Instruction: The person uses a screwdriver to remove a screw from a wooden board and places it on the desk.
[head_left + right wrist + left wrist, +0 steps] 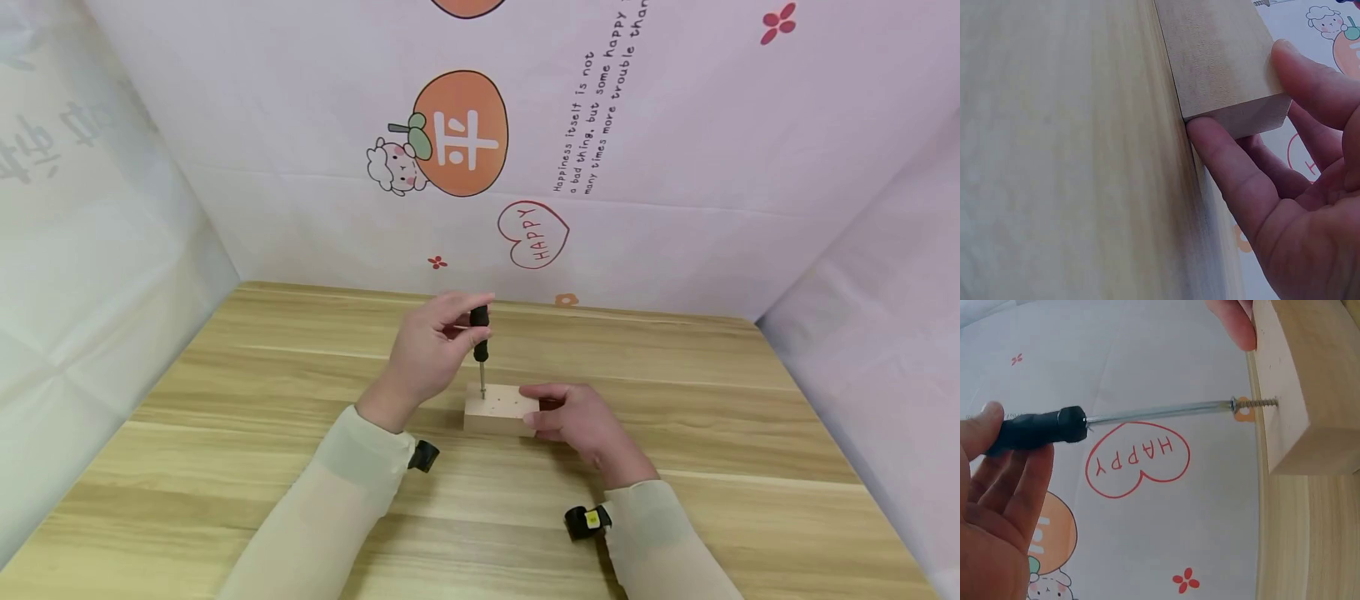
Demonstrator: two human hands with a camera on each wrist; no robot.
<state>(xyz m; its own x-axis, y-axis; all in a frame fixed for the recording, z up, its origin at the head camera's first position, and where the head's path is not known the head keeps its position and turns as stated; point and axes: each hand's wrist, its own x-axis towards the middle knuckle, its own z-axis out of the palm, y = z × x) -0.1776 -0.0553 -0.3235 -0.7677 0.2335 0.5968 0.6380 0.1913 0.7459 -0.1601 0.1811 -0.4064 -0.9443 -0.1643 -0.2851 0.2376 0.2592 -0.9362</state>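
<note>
A pale wooden block (501, 426) lies on the table with several small dark holes in its top face. Near its left end a screw (1257, 404) stands upright, partly sunk in the wood with much of its thread showing. My left hand (427, 350) holds a black-handled screwdriver (481, 343) by its grip, fingers and thumb around the upper handle. The screwdriver's tip meets the screw head, and its shaft stands nearly vertical. My right hand (588, 421) grips the block's right end, thumb and fingers on its sides, as the right wrist view shows.
The wood-grain table (225, 467) stretches out around the block. Behind it hangs a white printed backdrop (315, 225), with plain white side sheets (82, 317) left and right. Black wrist cameras (581, 522) sit at both cuffs.
</note>
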